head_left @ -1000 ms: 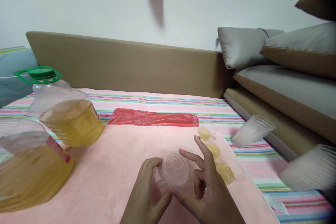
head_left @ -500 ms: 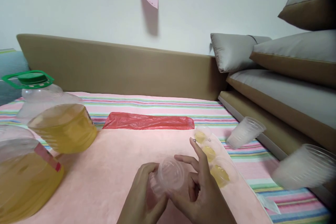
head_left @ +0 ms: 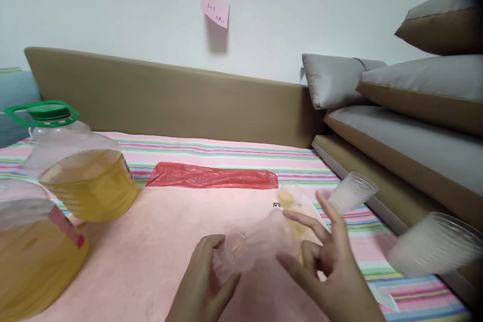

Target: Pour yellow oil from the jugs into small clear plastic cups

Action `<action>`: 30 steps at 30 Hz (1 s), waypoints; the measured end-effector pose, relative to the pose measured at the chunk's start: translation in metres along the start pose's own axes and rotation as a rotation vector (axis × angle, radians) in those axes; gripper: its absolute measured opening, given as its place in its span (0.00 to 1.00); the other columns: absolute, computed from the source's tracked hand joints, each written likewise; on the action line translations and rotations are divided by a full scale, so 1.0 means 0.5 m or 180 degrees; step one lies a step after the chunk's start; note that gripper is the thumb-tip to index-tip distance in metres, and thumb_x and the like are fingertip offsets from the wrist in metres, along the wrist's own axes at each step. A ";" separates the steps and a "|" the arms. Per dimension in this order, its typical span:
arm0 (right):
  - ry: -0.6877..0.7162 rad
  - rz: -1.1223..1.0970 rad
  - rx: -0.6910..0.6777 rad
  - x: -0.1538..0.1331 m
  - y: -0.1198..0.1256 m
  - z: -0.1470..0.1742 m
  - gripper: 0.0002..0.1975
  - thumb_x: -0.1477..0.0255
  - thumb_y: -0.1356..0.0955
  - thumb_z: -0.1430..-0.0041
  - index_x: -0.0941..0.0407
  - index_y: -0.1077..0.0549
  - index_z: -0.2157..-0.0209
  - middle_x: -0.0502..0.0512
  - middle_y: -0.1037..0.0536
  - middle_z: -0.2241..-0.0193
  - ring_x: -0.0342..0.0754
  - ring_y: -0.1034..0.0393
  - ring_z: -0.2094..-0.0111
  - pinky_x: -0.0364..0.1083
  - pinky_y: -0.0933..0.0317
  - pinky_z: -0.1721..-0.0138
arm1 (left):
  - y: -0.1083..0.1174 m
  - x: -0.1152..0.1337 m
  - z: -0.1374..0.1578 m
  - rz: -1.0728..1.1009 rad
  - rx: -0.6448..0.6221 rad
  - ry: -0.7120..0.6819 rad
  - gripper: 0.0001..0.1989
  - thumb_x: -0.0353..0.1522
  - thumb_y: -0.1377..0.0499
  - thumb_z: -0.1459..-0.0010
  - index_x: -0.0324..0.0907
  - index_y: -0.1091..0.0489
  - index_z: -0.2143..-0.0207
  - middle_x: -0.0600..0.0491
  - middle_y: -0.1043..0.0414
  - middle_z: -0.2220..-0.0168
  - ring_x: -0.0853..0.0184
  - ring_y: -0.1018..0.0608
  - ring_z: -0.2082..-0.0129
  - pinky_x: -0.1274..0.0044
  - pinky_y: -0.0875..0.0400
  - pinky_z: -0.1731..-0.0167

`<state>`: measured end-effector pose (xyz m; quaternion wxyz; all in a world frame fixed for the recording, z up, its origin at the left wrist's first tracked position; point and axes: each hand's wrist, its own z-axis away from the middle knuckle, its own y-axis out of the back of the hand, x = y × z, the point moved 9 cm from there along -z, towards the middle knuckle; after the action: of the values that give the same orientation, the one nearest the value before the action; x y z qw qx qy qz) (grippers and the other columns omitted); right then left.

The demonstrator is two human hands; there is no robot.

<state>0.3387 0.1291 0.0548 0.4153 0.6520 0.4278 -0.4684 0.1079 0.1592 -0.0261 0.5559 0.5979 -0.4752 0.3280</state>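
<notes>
Clear plastic makes up the cup [head_left: 236,250] that I have in my left hand [head_left: 199,282], low in the middle of my view, over the pink mat [head_left: 151,246]. The thumb and fingers of that hand curl around the cup and pinch it. A blurry bit of clear plastic [head_left: 269,236] reaches across to my right hand [head_left: 337,274]. That hand has two fingers up and spread and the others bent. I can't tell if it pinches the blurry bit.

Behind my right hand are small pools of yellow liquid [head_left: 287,199], partly hidden. Past them, two cup stacks [head_left: 352,194] lean on the striped sheet [head_left: 226,146]. Two big jugs [head_left: 92,188] with yellow liquid stand on my left. A flat red bag [head_left: 211,176] lies along the mat's far edge.
</notes>
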 end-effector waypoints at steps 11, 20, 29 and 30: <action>0.0534 0.1067 0.0558 -0.039 0.126 -0.136 0.57 0.49 0.21 0.49 0.41 0.54 0.27 0.61 0.25 0.42 0.45 0.36 0.76 0.54 0.32 0.69 | 0.033 -0.034 -0.035 -0.0055 -0.0003 0.0171 0.26 0.46 0.39 0.37 0.45 0.39 0.42 0.43 0.32 0.40 0.49 0.29 0.37 0.52 0.34 0.37; 0.0727 0.2301 -0.0278 0.012 0.003 -0.268 0.52 0.51 0.27 0.45 0.53 0.52 0.27 0.64 0.24 0.44 0.64 0.32 0.42 0.61 0.39 0.43 | 0.035 -0.036 -0.036 0.0037 0.0061 0.0169 0.26 0.46 0.38 0.36 0.45 0.39 0.41 0.43 0.32 0.40 0.50 0.29 0.38 0.54 0.33 0.37; 0.0613 0.3257 -0.0876 0.067 -0.075 -0.314 0.45 0.59 0.29 0.42 0.46 0.48 0.27 0.60 0.22 0.45 0.61 0.33 0.40 0.66 0.55 0.36 | 0.040 -0.028 -0.034 0.0092 0.0055 0.0211 0.26 0.46 0.38 0.37 0.46 0.37 0.41 0.43 0.31 0.39 0.50 0.29 0.36 0.55 0.34 0.36; 0.0605 0.3302 -0.0912 0.073 -0.081 -0.318 0.44 0.60 0.29 0.42 0.46 0.48 0.27 0.59 0.22 0.46 0.61 0.32 0.40 0.67 0.57 0.36 | 0.039 -0.029 -0.034 0.0091 0.0056 0.0217 0.26 0.46 0.38 0.37 0.46 0.37 0.41 0.43 0.31 0.39 0.50 0.29 0.36 0.55 0.34 0.36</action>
<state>0.3483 0.2967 0.0484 0.6361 0.7538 0.1452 -0.0782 0.0871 0.1801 -0.0296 0.5617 0.5844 -0.4616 0.3603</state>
